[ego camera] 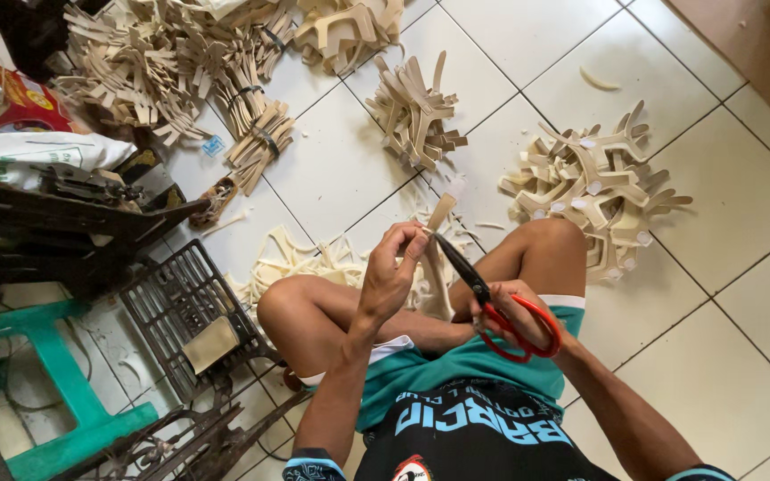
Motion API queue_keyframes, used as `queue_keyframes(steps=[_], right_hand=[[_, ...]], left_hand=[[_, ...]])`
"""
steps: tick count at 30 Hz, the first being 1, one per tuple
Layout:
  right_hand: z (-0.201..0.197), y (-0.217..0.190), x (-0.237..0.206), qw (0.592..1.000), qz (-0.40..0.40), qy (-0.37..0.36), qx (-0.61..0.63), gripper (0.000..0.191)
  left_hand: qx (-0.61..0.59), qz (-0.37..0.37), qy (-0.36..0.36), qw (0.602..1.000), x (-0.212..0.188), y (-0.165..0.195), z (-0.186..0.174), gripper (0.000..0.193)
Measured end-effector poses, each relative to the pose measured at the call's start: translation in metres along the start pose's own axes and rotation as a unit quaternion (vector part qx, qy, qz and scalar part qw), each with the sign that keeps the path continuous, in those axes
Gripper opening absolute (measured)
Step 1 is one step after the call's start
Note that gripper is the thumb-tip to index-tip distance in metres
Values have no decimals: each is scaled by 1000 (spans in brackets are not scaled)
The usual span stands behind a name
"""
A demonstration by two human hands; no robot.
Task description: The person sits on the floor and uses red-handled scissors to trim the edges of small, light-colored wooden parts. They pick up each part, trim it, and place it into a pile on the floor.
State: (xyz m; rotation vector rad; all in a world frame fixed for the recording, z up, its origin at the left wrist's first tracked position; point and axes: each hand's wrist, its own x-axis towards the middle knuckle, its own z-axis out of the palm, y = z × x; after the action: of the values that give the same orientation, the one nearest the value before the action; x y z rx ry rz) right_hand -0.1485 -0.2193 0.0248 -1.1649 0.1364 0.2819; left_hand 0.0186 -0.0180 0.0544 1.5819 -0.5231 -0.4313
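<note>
Red-handled scissors point(492, 298), gripped shut in the right hand point(514, 312), point their blades at a cream strap piece point(443, 214) seemingly pinched between left hand point(394, 267) fingertips; cutting well means snipping just beyond them.

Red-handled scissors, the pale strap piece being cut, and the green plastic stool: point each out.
Red-handled scissors point(520, 331): head view, on the red handle loop in the right hand.
Pale Y-shaped strap piece point(443, 210): head view, on its upper arm above the left hand.
Green plastic stool point(57, 367): head view, on its slanted leg.
</note>
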Motion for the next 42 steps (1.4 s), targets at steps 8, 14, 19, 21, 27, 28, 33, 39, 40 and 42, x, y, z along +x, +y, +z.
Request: queue_keyframes(steps=[8, 14, 19, 21, 27, 28, 33, 39, 40, 42], right_hand=[[22, 5, 28, 933, -174, 195, -246, 28], [20, 8, 50, 875, -227, 357, -236, 29], [25, 6, 47, 815, -273, 296, -417, 35], [34, 7, 44, 782, -313, 299, -449, 44], [36, 3, 25, 943, -126, 241, -193, 35], [36, 4, 19, 961, -30, 227, -157, 29], [37, 5, 5, 993, 67, 90, -35, 43], [35, 8, 0, 993, 83, 72, -50, 41], [34, 10, -1, 993, 82, 73, -44, 42], [30, 14, -1, 995, 50, 67, -59, 43]], left_hand=[[-29, -16, 115, 993, 1, -24, 21, 27], [-69, -19, 238, 969, -22, -45, 6, 41], [-254, -201, 16, 946, -26, -48, 37, 29], [-238, -142, 43, 960, -21, -47, 42, 30], [-380, -98, 122, 912, -6, -47, 8, 29], [-384, -109, 111, 910, -7, -47, 3, 31], [-361, -128, 74, 921, -12, -40, -14, 43], [-333, -112, 47, 935, -18, -31, -19, 52], [-336, -115, 42, 934, -17, -30, -19, 51], [-340, -122, 32, 932, -17, -30, -20, 50]])
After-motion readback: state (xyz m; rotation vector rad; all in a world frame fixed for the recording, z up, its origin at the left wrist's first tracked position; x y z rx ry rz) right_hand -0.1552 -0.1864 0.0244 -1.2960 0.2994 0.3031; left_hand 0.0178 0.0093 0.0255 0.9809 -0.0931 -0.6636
